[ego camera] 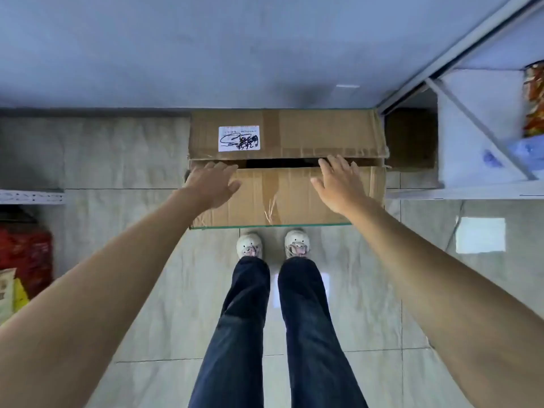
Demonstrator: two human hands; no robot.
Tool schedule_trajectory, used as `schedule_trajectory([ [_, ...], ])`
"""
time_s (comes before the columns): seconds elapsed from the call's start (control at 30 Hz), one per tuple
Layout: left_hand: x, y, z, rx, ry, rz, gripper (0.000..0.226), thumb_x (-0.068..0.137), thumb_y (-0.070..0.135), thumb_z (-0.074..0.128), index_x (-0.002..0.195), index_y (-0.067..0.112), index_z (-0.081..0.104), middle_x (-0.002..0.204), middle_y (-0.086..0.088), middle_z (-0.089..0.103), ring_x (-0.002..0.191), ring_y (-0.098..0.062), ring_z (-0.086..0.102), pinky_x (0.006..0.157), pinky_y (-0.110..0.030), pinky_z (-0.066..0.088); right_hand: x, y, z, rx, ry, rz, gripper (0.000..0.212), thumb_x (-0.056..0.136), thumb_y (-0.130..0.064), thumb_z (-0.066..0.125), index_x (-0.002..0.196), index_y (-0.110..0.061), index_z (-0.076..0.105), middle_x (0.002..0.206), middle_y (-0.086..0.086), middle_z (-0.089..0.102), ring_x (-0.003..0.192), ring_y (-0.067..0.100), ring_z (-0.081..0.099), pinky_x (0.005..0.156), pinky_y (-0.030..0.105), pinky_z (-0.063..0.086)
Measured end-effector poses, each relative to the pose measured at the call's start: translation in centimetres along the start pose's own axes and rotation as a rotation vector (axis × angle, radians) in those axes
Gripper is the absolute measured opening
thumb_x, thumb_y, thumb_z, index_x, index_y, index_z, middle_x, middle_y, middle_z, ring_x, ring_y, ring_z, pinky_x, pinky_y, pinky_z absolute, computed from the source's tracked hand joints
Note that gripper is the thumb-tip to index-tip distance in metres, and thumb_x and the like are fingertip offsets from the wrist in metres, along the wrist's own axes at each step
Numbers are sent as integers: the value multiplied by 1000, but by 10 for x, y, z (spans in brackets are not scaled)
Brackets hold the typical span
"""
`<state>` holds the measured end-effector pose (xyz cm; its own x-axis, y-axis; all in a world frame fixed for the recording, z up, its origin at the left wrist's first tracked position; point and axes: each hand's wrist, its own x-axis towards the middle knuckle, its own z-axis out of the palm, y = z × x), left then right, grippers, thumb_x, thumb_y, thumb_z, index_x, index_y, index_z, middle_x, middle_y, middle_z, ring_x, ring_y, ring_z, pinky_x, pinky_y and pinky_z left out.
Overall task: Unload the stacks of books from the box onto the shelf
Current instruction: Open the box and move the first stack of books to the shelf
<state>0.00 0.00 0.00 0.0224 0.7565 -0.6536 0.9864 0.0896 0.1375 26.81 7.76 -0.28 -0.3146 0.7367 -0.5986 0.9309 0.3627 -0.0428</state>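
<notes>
**Opening the box before any book is coming out**

You are standing over a brown cardboard box (287, 169) with clear tape along its flaps and a white label with black scribble (239, 138) on the far flap. It is resting on a glass-edged counter (270, 227) just in front of your pale shoes (272, 244). The two flaps are lying nearly closed, with only a dark slit between them, so the books are not showing.

Your left hand (212, 184) is reaching to the left end of the near flap, fingers spread and holding nothing. Your right hand (338, 184) is hovering over the right end, also spread and empty, its fingertips close to the slit.

I am judging the flaps as light and bendable, and the torn tape may be catching. Take each flap by its free edge near the slit and fold it outward. The stacks inside will probably be heavy and ready to slide apart, so I am advising support from below with both palms. The white metal shelf (482, 160) is standing just to your right.
</notes>
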Motion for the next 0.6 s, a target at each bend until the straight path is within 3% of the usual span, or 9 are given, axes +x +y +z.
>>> schedule_trajectory([
  [0.17, 14, 0, 29, -38, 21, -94, 55, 101, 42, 23, 145, 13, 35, 140, -19, 52, 128, -38, 48, 107, -54, 29, 7, 8, 20, -16, -36, -12, 58, 99, -49, 21, 134, -11, 51, 129, 14, 61, 125, 30, 50, 112, 48, 24],
  [0.27, 3, 3, 44, -69, 144, -139, 55, 98, 47, 30, 141, 14, 43, 134, -22, 52, 127, -39, 43, 110, -55, 27, -14, 12, 33, -11, 122, -47, 53, 100, -43, 31, 131, -8, 54, 123, 17, 60, 116, 34, 50, 99, 43, 36],
  [0.33, 1, 1, 47, -43, 194, -143, 56, 97, 47, 34, 142, 14, 43, 127, -23, 50, 119, -39, 44, 104, -53, 33, -15, 19, 36, 4, 174, -53, 52, 99, -40, 36, 136, -6, 48, 130, 19, 54, 120, 36, 47, 102, 44, 35],
  [0.5, 16, -9, 47, -39, 140, -184, 51, 98, 47, 30, 131, 13, 50, 128, -24, 50, 123, -39, 43, 107, -52, 29, 18, 31, 32, -74, 110, -25, 56, 100, -43, 29, 142, -9, 40, 142, 17, 45, 134, 33, 37, 115, 49, 20],
  [0.6, 10, -2, 41, -77, 219, -207, 54, 99, 50, 28, 118, 8, 55, 124, -25, 52, 122, -39, 43, 106, -50, 29, 20, 29, 29, -53, 119, -14, 53, 100, -43, 26, 129, -9, 54, 123, 17, 59, 118, 34, 50, 110, 49, 27],
])
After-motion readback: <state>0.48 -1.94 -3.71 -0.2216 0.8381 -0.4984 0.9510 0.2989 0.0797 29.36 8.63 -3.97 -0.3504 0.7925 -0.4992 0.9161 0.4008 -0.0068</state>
